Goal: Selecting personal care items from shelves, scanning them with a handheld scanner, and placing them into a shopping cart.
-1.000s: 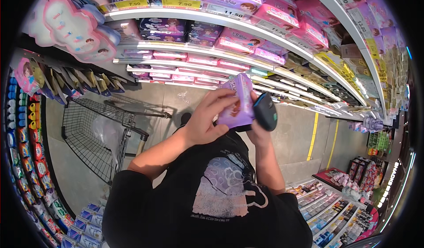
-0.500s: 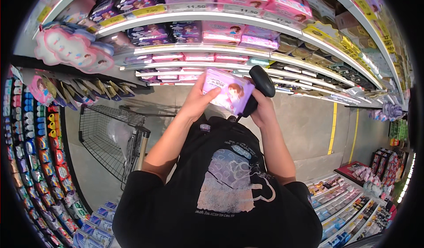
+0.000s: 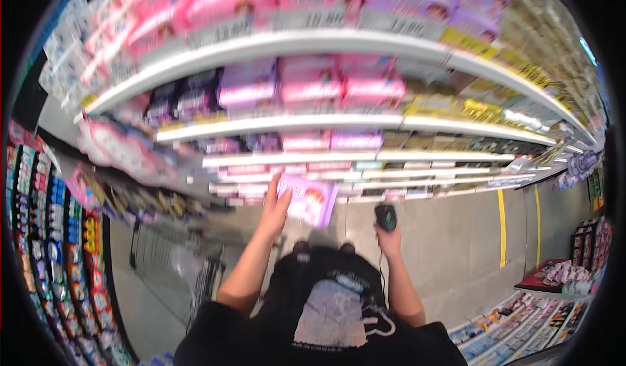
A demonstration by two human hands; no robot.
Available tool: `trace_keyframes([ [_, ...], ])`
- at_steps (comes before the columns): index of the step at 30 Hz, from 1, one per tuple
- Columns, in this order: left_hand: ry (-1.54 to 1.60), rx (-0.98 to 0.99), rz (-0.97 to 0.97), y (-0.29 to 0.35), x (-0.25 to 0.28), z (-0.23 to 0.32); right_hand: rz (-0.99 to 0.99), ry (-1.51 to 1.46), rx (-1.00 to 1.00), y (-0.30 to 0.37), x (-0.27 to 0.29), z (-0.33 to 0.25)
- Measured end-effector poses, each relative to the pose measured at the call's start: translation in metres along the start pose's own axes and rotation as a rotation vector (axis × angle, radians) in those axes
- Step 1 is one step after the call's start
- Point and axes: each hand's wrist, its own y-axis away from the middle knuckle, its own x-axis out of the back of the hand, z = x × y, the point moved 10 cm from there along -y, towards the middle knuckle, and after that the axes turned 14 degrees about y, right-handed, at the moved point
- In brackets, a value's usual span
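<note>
My left hand (image 3: 274, 213) grips a purple pack of sanitary pads (image 3: 310, 202) by its left edge, with the thumb on the front. A cartoon figure is printed on the pack, which is tilted toward me. To the right, apart from the pack, my right hand (image 3: 389, 241) is closed around a black handheld barcode scanner (image 3: 385, 217). Its head is raised, and a thin cord hangs down along my forearm. In front of both hands, shelves hold similar pink packs (image 3: 310, 82) and purple packs (image 3: 248, 84).
White shelf edges (image 3: 280, 126) curve across the front. A wire shopping cart (image 3: 166, 255) stands at my left, near a rack of colourful bottles and bags (image 3: 72, 248). Yellow lines (image 3: 502, 229) mark the grey floor at the right. Low shelves of small goods (image 3: 521, 327) stand behind on the right.
My hands have moved apart: the pack is now well left of the scanner, which was close beside it. The view has tilted up, showing more of the upper shelves.
</note>
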Motion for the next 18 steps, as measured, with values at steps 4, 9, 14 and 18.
trace_keyframes([
  [4, 0.448, 0.257, -0.054, 0.003, -0.024, -0.011, 0.044, 0.485, -0.157, -0.016, -0.014, 0.198],
  [9, 0.548, 0.273, -0.079, -0.004, -0.033, 0.002, -0.324, 0.645, 0.149, 0.051, -0.042, 0.350],
  [14, 0.537, 0.242, -0.151, -0.013, -0.049, 0.006, -0.361, 0.308, -0.329, 0.059, -0.031, 0.308],
  [18, 0.527, 0.211, -0.208, -0.027, -0.061, 0.011, -0.279, 0.227, -0.407, 0.054, -0.031, 0.273],
])
